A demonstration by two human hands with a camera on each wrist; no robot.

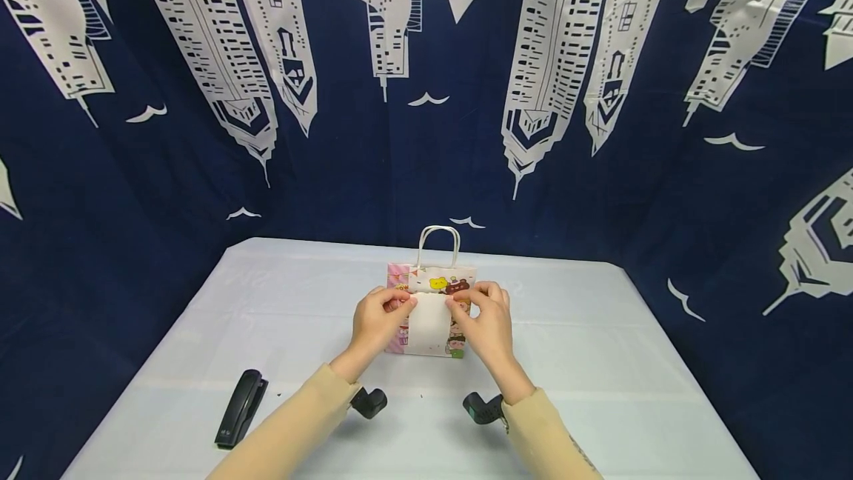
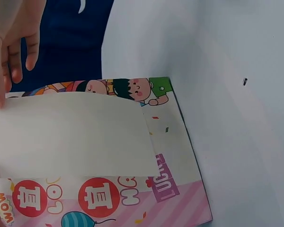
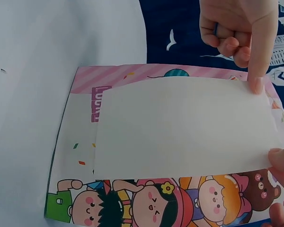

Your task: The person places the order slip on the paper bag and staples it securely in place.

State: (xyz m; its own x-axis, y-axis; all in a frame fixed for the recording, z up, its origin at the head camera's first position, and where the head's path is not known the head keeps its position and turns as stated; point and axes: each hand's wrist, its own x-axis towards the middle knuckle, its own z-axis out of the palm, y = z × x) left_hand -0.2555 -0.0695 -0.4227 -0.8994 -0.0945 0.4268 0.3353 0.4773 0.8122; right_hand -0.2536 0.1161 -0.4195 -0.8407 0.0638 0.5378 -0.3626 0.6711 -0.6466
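A small paper gift bag with cartoon figures and a pink striped side stands on the table, its white handles upright. A blank white sheet of paper lies over the bag's front, covering part of the print. At the sheet's upper left corner, my left hand holds it between thumb and finger. My right hand holds the upper right corner the same way. In the right wrist view, a digit of the left hand rests on the sheet's corner. The sheet's lower end stands slightly off the bag.
A black stapler lies on the white table, left of the left forearm. One tiny dark bit lies near the bag's bottom. Black wrist cameras hang below both sleeves. A dark blue curtain with white buildings hangs behind.
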